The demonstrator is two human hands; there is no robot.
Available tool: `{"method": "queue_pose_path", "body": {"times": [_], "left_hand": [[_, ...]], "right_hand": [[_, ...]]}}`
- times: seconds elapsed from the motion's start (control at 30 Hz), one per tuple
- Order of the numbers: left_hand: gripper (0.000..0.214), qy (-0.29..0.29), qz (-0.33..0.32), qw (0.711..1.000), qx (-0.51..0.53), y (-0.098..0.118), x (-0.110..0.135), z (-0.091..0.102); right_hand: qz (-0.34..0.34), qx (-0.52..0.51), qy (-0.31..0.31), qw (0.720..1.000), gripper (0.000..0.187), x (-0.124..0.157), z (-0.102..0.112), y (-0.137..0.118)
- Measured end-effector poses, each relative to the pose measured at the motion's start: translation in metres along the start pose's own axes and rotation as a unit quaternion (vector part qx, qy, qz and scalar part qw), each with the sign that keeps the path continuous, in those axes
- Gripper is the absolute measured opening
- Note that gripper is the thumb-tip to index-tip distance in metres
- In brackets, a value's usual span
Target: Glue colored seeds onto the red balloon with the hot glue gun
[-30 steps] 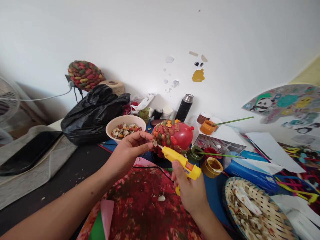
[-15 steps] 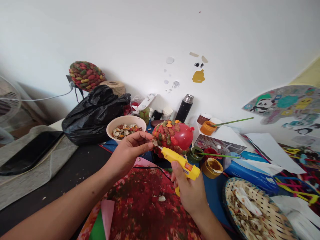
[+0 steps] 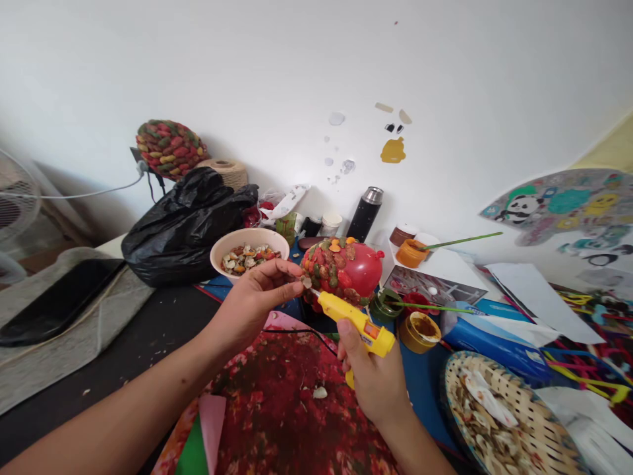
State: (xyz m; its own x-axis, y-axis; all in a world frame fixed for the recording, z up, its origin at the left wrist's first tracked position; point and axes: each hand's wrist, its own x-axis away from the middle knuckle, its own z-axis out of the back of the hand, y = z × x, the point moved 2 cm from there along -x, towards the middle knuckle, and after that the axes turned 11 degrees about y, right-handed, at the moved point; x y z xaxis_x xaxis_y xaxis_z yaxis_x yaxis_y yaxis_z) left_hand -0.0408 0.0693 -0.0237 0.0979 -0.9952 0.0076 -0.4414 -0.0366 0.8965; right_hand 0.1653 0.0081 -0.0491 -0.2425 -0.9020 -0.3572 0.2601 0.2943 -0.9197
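My left hand (image 3: 270,290) pinches a small nut shell (image 3: 306,282) between thumb and fingertips. My right hand (image 3: 368,369) is wrapped round a yellow hot glue gun (image 3: 353,320), its nozzle tip at the shell. Just behind both hands sits a red balloon (image 3: 363,270), its left part covered with painted shells (image 3: 329,264) in red, green, brown and orange. To the left, a pale pink bowl (image 3: 215,254) holds more shells, some painted. The glue gun's black cord (image 3: 297,331) runs behind the right hand. A loose shell (image 3: 320,392) lies on the stained red sheet (image 3: 277,422).
Open paint jars (image 3: 420,330) stand right of the balloon, a green stick (image 3: 435,307) across one. A woven basket (image 3: 534,412) with shells is at front right. A black flask (image 3: 366,214), black plastic bag (image 3: 182,231) and shell-covered ball (image 3: 171,148) are farther back.
The glue gun has shifted very slightly to the left, its nozzle still at the shell. The left hand and the balloon look unmoved.
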Motion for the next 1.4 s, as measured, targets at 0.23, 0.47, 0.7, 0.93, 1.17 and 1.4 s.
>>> {"method": "queue_pose_path", "body": {"times": [0.23,0.47,0.7,0.93,1.17,1.4], "left_hand": [[0.031,-0.001,-0.001,1.000,-0.008,-0.0011,-0.0004,0.0009],[0.028,-0.005,-0.008,1.000,-0.015,-0.0014,-0.0004,0.0010],[0.031,-0.005,-0.006,1.000,-0.021,-0.0023,-0.0003,0.0018],[0.031,-0.012,-0.001,1.000,-0.018,-0.0013,0.0010,-0.0004],[0.028,-0.013,-0.007,1.000,-0.025,-0.0020,0.0000,0.0010],[0.031,-0.022,0.000,1.000,-0.021,-0.0024,-0.0001,0.0002]], "right_hand": [[0.001,0.015,-0.003,1.000,0.064,-0.0003,0.0003,0.0009],[0.002,0.020,-0.007,1.000,0.065,-0.0001,-0.0010,0.0001],[-0.009,-0.003,-0.008,1.000,0.063,0.0009,-0.0015,-0.0004],[-0.017,-0.007,-0.009,1.000,0.063,0.0013,-0.0019,-0.0009],[-0.012,-0.009,-0.011,1.000,0.063,0.0006,-0.0020,0.0003],[-0.017,-0.015,-0.012,1.000,0.062,0.0008,-0.0025,-0.0008]]}}
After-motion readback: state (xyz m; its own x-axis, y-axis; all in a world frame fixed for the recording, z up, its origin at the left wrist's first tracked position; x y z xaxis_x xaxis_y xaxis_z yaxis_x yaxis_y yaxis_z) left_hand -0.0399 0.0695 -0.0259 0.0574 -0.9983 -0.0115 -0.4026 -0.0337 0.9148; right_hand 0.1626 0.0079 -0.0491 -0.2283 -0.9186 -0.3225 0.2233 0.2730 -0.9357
